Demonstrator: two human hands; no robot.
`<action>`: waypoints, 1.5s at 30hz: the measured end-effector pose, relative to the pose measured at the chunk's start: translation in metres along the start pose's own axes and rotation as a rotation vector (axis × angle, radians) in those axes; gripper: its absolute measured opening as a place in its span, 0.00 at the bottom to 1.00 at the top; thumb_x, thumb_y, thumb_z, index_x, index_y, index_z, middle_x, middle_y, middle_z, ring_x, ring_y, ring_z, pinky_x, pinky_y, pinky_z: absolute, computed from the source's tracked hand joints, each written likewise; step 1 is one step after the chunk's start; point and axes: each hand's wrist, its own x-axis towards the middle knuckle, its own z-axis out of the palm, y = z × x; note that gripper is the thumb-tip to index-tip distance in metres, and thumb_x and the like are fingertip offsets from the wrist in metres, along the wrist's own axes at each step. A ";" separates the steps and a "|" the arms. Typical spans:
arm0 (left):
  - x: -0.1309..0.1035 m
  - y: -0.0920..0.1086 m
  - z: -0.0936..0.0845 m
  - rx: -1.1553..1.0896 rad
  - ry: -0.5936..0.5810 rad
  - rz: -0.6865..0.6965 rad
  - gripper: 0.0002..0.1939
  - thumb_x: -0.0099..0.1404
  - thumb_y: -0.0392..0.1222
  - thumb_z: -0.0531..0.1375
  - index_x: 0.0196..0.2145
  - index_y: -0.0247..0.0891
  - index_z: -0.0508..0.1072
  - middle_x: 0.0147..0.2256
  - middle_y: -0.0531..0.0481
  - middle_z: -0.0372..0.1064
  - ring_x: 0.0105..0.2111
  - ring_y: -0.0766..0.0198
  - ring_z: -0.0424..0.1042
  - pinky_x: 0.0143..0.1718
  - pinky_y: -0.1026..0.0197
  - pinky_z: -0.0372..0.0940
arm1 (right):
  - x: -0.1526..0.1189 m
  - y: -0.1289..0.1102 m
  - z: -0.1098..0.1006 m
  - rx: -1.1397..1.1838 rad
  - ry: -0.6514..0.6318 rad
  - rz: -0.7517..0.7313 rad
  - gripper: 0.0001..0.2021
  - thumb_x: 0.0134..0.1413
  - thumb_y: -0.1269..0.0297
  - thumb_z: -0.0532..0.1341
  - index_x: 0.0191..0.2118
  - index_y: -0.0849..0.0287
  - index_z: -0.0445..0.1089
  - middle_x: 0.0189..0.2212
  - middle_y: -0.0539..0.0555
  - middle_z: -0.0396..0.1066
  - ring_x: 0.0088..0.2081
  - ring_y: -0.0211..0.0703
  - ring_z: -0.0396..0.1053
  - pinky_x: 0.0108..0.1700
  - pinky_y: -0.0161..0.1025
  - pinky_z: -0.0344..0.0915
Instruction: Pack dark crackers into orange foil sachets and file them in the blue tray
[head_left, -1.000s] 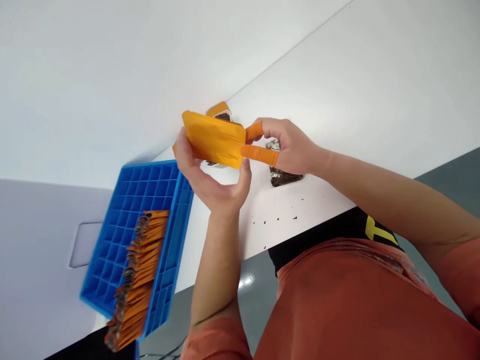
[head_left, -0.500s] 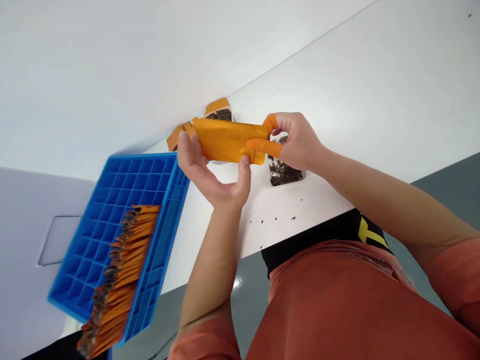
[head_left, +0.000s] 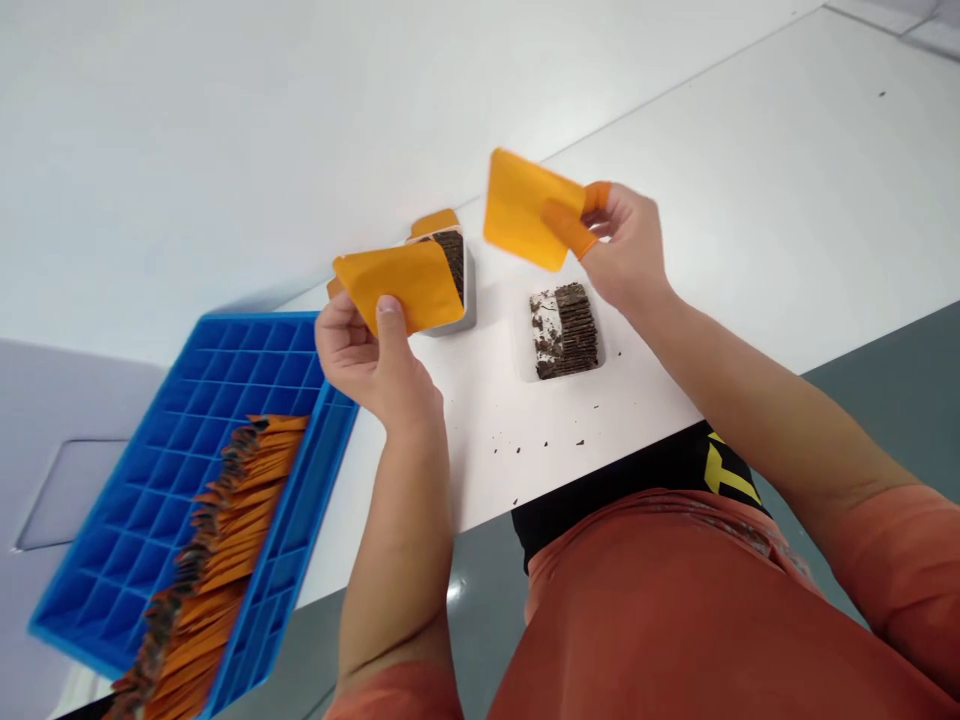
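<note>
My left hand [head_left: 367,350] holds an orange packet [head_left: 412,285] by its lower edge, thumb on its face. Higher up on the right, my right hand [head_left: 619,235], with orange covers on its thumb and a finger, pinches another flat orange packet [head_left: 517,205]. Below that hand, a shallow white tray [head_left: 525,345] holds a row of thin dark brown pieces [head_left: 577,325]. Behind the left packet stands a white box [head_left: 470,290] with more dark pieces [head_left: 452,250] in it.
At the left, a blue compartment tray [head_left: 330,440] holds a long row of orange packets [head_left: 240,525] with dark tops. Dark crumbs [head_left: 580,442] lie near the front edge of the white table [head_left: 487,470]. Another orange item [head_left: 435,222] is behind the white box.
My hands have moved apart, the right one up and the left one slightly left. Each now holds an orange packet separately, where they were together before. The shallow tray is more fully visible.
</note>
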 end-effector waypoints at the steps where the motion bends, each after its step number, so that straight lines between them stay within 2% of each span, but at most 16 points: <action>1: 0.001 0.000 0.000 -0.008 0.012 0.005 0.19 0.58 0.45 0.75 0.43 0.37 0.76 0.45 0.46 0.78 0.49 0.58 0.79 0.56 0.52 0.75 | 0.004 0.004 -0.004 -0.066 0.060 -0.020 0.28 0.69 0.30 0.59 0.42 0.53 0.74 0.40 0.53 0.77 0.45 0.47 0.77 0.54 0.51 0.73; 4: -0.001 0.001 0.001 0.019 0.002 0.037 0.15 0.61 0.46 0.74 0.41 0.39 0.77 0.42 0.49 0.77 0.47 0.59 0.78 0.58 0.50 0.74 | 0.014 0.012 -0.020 -0.226 0.230 -0.050 0.22 0.75 0.38 0.57 0.46 0.52 0.74 0.45 0.55 0.79 0.50 0.51 0.76 0.59 0.56 0.72; 8: -0.004 -0.001 0.000 0.078 -0.087 0.100 0.16 0.67 0.54 0.75 0.42 0.42 0.79 0.43 0.49 0.77 0.48 0.59 0.77 0.60 0.49 0.73 | 0.020 0.018 -0.035 -0.459 0.362 -0.091 0.09 0.71 0.62 0.60 0.48 0.54 0.78 0.53 0.59 0.79 0.58 0.57 0.74 0.68 0.64 0.64; 10: -0.005 -0.002 -0.001 0.079 -0.135 0.115 0.17 0.65 0.57 0.77 0.41 0.42 0.81 0.40 0.50 0.77 0.45 0.59 0.77 0.59 0.49 0.73 | 0.025 0.026 -0.037 -0.590 0.312 -0.016 0.09 0.67 0.67 0.61 0.43 0.55 0.80 0.56 0.63 0.78 0.62 0.62 0.70 0.71 0.69 0.59; 13: -0.007 -0.003 0.000 0.057 -0.203 0.109 0.16 0.61 0.57 0.78 0.38 0.45 0.85 0.38 0.51 0.78 0.42 0.59 0.77 0.56 0.49 0.75 | 0.030 0.037 -0.037 -0.703 0.122 0.183 0.07 0.58 0.72 0.64 0.37 0.56 0.80 0.54 0.65 0.79 0.68 0.68 0.67 0.76 0.77 0.48; 16: -0.010 -0.002 0.003 0.032 -0.242 0.070 0.15 0.62 0.56 0.78 0.39 0.46 0.87 0.38 0.50 0.79 0.43 0.59 0.79 0.55 0.49 0.76 | 0.029 0.037 -0.038 -0.699 -0.029 0.208 0.20 0.49 0.78 0.62 0.46 0.56 0.80 0.60 0.62 0.78 0.75 0.66 0.63 0.81 0.78 0.39; 18: -0.012 0.000 0.006 -0.006 -0.241 0.037 0.16 0.61 0.55 0.79 0.41 0.45 0.87 0.40 0.50 0.80 0.44 0.59 0.80 0.55 0.50 0.76 | 0.026 0.031 -0.039 -0.684 -0.078 0.170 0.29 0.43 0.79 0.60 0.53 0.55 0.79 0.65 0.60 0.75 0.77 0.63 0.60 0.82 0.75 0.43; 20: -0.015 0.004 0.009 -0.071 -0.248 0.002 0.21 0.58 0.55 0.82 0.44 0.45 0.86 0.38 0.51 0.79 0.43 0.61 0.80 0.56 0.51 0.77 | 0.023 0.022 -0.040 -0.645 -0.090 0.095 0.33 0.43 0.79 0.59 0.57 0.53 0.79 0.69 0.58 0.73 0.77 0.60 0.61 0.81 0.71 0.50; 23: -0.018 0.012 0.013 -0.155 -0.276 -0.069 0.29 0.51 0.55 0.85 0.46 0.44 0.84 0.31 0.56 0.74 0.35 0.65 0.77 0.53 0.54 0.80 | 0.018 0.012 -0.038 -0.425 -0.114 -0.050 0.31 0.49 0.73 0.60 0.60 0.52 0.78 0.71 0.59 0.72 0.76 0.56 0.63 0.80 0.64 0.56; 26: -0.023 0.020 0.017 -0.191 -0.292 -0.158 0.32 0.47 0.54 0.87 0.46 0.43 0.82 0.28 0.57 0.73 0.30 0.67 0.74 0.40 0.59 0.79 | 0.011 0.005 -0.028 -0.065 -0.316 -0.148 0.25 0.57 0.58 0.67 0.61 0.53 0.77 0.70 0.60 0.73 0.74 0.53 0.66 0.79 0.58 0.60; 29: -0.031 0.025 0.020 -0.204 -0.348 -0.250 0.34 0.47 0.53 0.87 0.47 0.43 0.81 0.30 0.55 0.75 0.28 0.66 0.74 0.34 0.60 0.76 | 0.002 -0.001 -0.014 0.206 -0.567 -0.190 0.27 0.58 0.42 0.72 0.57 0.52 0.79 0.64 0.57 0.78 0.68 0.49 0.72 0.77 0.55 0.63; 32: -0.037 0.027 0.021 -0.165 -0.426 -0.319 0.33 0.47 0.50 0.86 0.46 0.43 0.80 0.30 0.54 0.77 0.28 0.64 0.76 0.32 0.59 0.75 | -0.007 -0.003 -0.003 0.325 -0.699 -0.144 0.22 0.59 0.40 0.75 0.48 0.51 0.81 0.61 0.55 0.78 0.61 0.46 0.75 0.69 0.51 0.71; 36: -0.039 0.028 0.021 -0.082 -0.449 -0.285 0.29 0.47 0.44 0.83 0.45 0.44 0.81 0.30 0.55 0.77 0.29 0.65 0.77 0.33 0.60 0.73 | -0.014 -0.003 0.002 0.317 -0.638 -0.129 0.20 0.57 0.39 0.76 0.39 0.51 0.80 0.50 0.52 0.79 0.49 0.43 0.75 0.61 0.49 0.73; 40: -0.041 0.028 0.021 -0.008 -0.439 -0.184 0.26 0.48 0.42 0.82 0.44 0.46 0.82 0.32 0.53 0.79 0.33 0.61 0.79 0.37 0.57 0.74 | -0.014 -0.006 0.001 0.207 -0.551 -0.157 0.21 0.58 0.36 0.72 0.35 0.50 0.75 0.44 0.50 0.75 0.47 0.43 0.71 0.59 0.51 0.71; 42: -0.043 0.027 0.021 0.038 -0.454 -0.165 0.23 0.49 0.43 0.81 0.43 0.46 0.83 0.36 0.51 0.80 0.37 0.59 0.80 0.42 0.54 0.75 | -0.014 -0.009 0.001 0.198 -0.506 -0.167 0.24 0.56 0.34 0.72 0.32 0.50 0.71 0.40 0.50 0.72 0.44 0.43 0.69 0.55 0.51 0.70; 45: -0.045 0.023 0.020 0.078 -0.513 -0.152 0.19 0.55 0.45 0.80 0.42 0.48 0.82 0.42 0.50 0.82 0.44 0.53 0.82 0.51 0.47 0.75 | -0.014 -0.012 0.002 0.192 -0.524 -0.186 0.28 0.51 0.36 0.77 0.28 0.50 0.64 0.36 0.48 0.68 0.39 0.42 0.65 0.50 0.49 0.69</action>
